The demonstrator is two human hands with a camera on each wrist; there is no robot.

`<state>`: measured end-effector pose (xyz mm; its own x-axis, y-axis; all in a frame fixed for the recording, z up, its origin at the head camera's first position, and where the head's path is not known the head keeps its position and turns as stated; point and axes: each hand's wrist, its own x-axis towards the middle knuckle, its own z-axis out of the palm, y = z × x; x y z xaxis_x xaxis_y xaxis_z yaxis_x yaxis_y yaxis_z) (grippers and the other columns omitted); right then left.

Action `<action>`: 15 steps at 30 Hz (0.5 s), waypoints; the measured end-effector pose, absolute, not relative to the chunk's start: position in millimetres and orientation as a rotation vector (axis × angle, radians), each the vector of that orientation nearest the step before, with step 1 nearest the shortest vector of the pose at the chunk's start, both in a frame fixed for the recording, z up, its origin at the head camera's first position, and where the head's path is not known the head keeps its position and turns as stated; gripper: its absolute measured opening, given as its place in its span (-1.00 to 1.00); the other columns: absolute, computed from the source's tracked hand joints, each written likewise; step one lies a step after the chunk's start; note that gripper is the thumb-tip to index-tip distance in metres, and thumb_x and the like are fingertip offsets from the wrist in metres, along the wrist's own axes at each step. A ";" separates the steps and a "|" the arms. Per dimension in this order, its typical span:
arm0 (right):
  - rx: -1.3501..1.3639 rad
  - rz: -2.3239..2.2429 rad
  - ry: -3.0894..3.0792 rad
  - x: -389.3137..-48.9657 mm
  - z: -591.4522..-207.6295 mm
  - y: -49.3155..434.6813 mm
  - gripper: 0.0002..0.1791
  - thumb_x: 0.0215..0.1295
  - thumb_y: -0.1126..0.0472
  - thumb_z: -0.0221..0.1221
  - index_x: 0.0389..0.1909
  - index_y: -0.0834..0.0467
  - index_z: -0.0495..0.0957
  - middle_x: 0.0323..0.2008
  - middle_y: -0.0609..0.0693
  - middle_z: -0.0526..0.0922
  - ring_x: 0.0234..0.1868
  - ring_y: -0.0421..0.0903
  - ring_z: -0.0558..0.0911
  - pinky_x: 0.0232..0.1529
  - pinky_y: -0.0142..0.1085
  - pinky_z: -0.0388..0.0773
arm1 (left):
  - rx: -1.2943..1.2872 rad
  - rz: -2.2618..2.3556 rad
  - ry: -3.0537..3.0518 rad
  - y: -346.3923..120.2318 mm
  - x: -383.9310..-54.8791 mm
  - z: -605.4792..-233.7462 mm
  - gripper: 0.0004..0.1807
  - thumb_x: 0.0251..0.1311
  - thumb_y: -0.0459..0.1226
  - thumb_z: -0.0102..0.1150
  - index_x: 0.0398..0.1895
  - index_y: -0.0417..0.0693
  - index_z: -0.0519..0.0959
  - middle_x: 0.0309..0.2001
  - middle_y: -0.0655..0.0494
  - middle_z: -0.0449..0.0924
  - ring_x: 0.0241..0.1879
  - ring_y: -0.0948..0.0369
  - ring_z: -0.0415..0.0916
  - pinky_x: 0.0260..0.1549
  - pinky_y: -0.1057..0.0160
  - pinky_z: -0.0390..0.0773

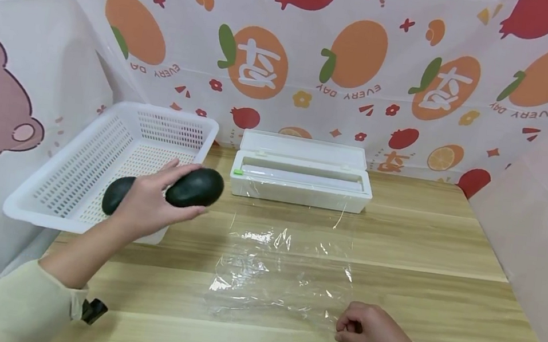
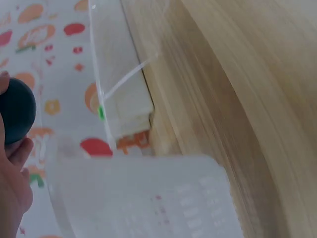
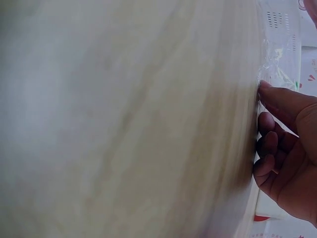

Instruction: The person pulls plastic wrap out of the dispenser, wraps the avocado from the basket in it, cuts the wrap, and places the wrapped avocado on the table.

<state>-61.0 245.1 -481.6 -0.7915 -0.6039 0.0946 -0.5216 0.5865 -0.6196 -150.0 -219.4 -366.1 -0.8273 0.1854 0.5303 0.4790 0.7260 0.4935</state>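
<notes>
My left hand point(image 1: 149, 203) grips a smooth, dark green avocado point(image 1: 196, 188) between thumb and fingers, above the table beside the basket's near right corner. In the left wrist view, part of this avocado point(image 2: 18, 110) shows at the left edge. A second dark avocado point(image 1: 116, 195) lies in the white basket point(image 1: 21, 212), partly hidden behind my hand. A sheet of clear cling film point(image 1: 287, 271) stretches from its box point(image 1: 297, 195) toward me over the table. My right hand point(image 1: 377, 332) pinches the film's near right corner, low at the wooden tabletop.
The white film box stands at the back with its lid point(image 1: 303, 149) raised; a small green piece point(image 1: 238, 172) sits at its left end. A fruit-printed cloth point(image 1: 345, 105) hangs behind the wooden table point(image 1: 442, 274). White sheets point(image 1: 547, 230) close in both sides.
</notes>
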 end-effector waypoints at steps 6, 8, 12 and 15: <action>-0.975 -0.992 2.693 -60.4 -483.2 245.1 -0.80 0.08 0.16 0.44 -0.47 -0.17 0.59 -0.53 -0.41 0.41 -0.49 -0.50 0.36 -0.49 -0.53 0.38 | -0.862 -0.785 -2.297 -192.2 -152.4 -376.6 -0.11 -0.17 0.20 0.50 0.23 -0.07 0.54 0.12 -0.07 0.64 0.21 -0.06 0.50 0.34 -0.04 0.31; -0.976 -0.994 2.694 -60.3 -483.7 245.0 -0.79 0.08 0.16 0.44 -0.48 -0.17 0.58 -0.53 -0.41 0.41 -0.49 -0.50 0.37 -0.49 -0.53 0.38 | -0.952 -0.781 -2.251 -183.7 -153.7 -380.7 -0.11 -0.04 0.30 0.34 0.21 -0.15 0.54 0.11 -0.10 0.64 0.16 -0.05 0.55 0.41 0.05 0.22; -0.971 -1.003 2.696 -60.3 -484.6 245.4 -0.79 0.08 0.16 0.44 -0.48 -0.17 0.58 -0.53 -0.41 0.41 -0.49 -0.50 0.37 -0.49 -0.53 0.39 | -1.042 -0.777 -2.252 -167.7 -154.5 -390.2 -0.16 -0.11 0.19 0.46 0.17 -0.17 0.55 0.10 -0.07 0.64 0.16 -0.09 0.54 0.34 -0.03 0.32; -0.966 -1.012 2.696 -60.5 -485.4 245.7 -0.78 0.07 0.16 0.44 -0.48 -0.18 0.57 -0.53 -0.40 0.42 -0.49 -0.50 0.37 -0.49 -0.53 0.39 | -1.121 -0.783 -2.269 -154.6 -156.3 -399.0 -0.15 -0.27 -0.01 0.61 0.16 -0.19 0.55 0.10 -0.05 0.64 0.15 -0.09 0.55 0.26 -0.11 0.39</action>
